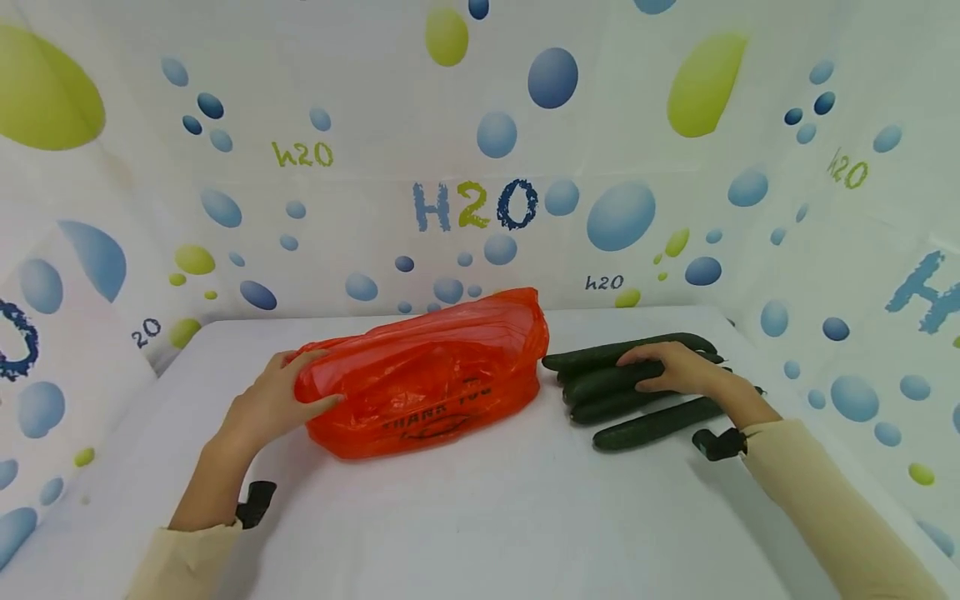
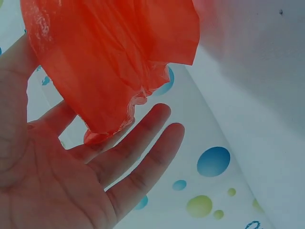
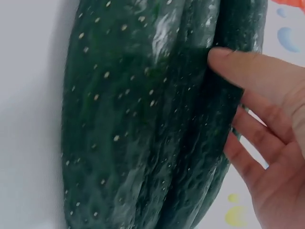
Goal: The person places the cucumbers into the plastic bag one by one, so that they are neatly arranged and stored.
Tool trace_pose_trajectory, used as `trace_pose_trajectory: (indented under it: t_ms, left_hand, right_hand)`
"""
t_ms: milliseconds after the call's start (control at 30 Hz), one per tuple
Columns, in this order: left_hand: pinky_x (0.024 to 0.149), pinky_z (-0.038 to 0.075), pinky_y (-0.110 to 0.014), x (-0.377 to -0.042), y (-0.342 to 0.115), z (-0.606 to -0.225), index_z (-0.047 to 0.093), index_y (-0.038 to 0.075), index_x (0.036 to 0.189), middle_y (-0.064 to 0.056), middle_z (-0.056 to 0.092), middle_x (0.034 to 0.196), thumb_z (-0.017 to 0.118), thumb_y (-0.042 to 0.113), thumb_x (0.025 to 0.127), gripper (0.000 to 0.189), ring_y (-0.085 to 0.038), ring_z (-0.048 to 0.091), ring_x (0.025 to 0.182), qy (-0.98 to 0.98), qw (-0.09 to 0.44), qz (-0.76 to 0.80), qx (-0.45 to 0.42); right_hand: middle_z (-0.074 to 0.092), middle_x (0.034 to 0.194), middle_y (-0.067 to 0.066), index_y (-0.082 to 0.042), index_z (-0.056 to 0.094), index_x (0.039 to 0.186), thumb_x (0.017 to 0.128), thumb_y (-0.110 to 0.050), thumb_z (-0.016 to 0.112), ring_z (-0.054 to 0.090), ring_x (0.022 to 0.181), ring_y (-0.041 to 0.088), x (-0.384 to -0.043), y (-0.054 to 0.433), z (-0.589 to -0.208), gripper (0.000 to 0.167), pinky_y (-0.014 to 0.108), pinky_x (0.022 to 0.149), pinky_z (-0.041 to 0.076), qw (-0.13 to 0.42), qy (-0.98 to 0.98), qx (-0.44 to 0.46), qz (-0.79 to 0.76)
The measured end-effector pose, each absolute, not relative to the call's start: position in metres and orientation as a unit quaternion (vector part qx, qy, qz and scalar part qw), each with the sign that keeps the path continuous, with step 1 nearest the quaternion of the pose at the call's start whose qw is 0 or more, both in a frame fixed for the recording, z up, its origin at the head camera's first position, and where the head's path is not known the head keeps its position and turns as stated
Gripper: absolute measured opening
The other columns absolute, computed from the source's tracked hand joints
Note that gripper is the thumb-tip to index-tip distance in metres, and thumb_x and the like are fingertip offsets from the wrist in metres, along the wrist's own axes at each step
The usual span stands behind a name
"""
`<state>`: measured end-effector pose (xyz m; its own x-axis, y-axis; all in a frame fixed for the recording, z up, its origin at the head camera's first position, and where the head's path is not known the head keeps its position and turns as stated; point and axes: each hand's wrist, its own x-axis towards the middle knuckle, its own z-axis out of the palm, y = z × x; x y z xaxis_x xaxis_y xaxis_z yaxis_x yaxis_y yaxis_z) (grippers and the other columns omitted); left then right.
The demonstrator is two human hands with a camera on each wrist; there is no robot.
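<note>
An orange-red plastic bag (image 1: 442,367) printed "THANK YOU" lies on the table, bulging lengthwise. My left hand (image 1: 264,404) is at its left end, thumb on the near side and fingers spread along the far side. In the left wrist view the bag's crumpled edge (image 2: 109,114) sits between thumb and fingers, which are fairly straight. To the right of the bag is a pile of dark green cucumbers (image 1: 611,407). There my right hand (image 1: 678,369) grips one cucumber (image 3: 212,114) from above, its thumb on the near side and the fingers round the far side.
One cucumber (image 1: 652,425) lies at the pile's front, nearest me, and another (image 1: 600,355) along its back. The white table (image 1: 480,525) ends at a backdrop (image 1: 360,225) with blue and green spots, which also rises on both sides.
</note>
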<state>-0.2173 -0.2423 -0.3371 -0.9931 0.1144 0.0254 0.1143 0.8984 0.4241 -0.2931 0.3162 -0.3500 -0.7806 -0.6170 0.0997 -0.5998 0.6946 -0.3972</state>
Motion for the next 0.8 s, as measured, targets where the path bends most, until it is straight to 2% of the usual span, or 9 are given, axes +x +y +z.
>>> trace_pose_trajectory:
  t_ms: [133,667,800]
  left_hand:
    - [0.078,0.052,-0.064,-0.2141,-0.2435,-0.3418,0.034,0.003,0.147,-0.035,0.032,0.136,0.068,0.052,0.085,0.086,-0.056,0.043,0.116,0.975,0.009,0.218,0.051]
    - [0.08,0.051,-0.064,-0.2158,-0.2461,-0.3438,0.031,0.002,0.147,-0.033,0.039,0.132,0.068,0.055,0.084,0.09,-0.053,0.045,0.116,0.973,0.001,0.222,0.055]
    - [0.08,0.051,-0.064,-0.2172,-0.2433,-0.3402,0.031,0.003,0.148,-0.032,0.04,0.133,0.067,0.056,0.085,0.09,-0.052,0.046,0.117,0.974,-0.004,0.218,0.057]
  right_hand:
    - [0.064,0.123,0.017,0.0,0.063,0.123,0.085,-0.011,0.075,0.055,0.118,0.041,-0.2942,0.3179,-0.3551,0.041,0.056,0.096,0.045,0.026,0.913,-0.347,-0.215]
    - [0.064,0.114,0.011,-0.003,0.064,0.118,0.081,-0.006,0.077,0.06,0.102,0.03,-0.2994,0.3159,-0.3535,0.04,0.046,0.087,0.05,-0.007,0.893,-0.402,-0.2]
    - [0.063,0.114,0.01,-0.003,0.064,0.117,0.08,-0.004,0.077,0.06,0.102,0.03,-0.2987,0.3167,-0.3547,0.039,0.045,0.086,0.051,-0.021,0.889,-0.414,-0.197]
